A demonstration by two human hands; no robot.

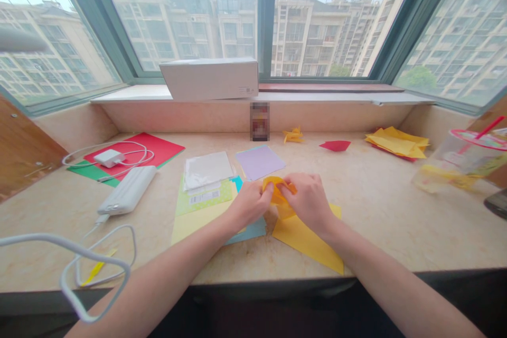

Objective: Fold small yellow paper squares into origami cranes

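The marble counter [376, 206] bears a yellow sheet [309, 240], power bank [127, 190] (cabled) and cup [455, 161].

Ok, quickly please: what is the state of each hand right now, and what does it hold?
Left hand: closed, pinching the folded yellow paper.
Right hand: closed, pinching the same folded yellow paper from the other side.

White box [209, 78], power bank [127, 190], charger [109, 158], plastic cup [459, 161]
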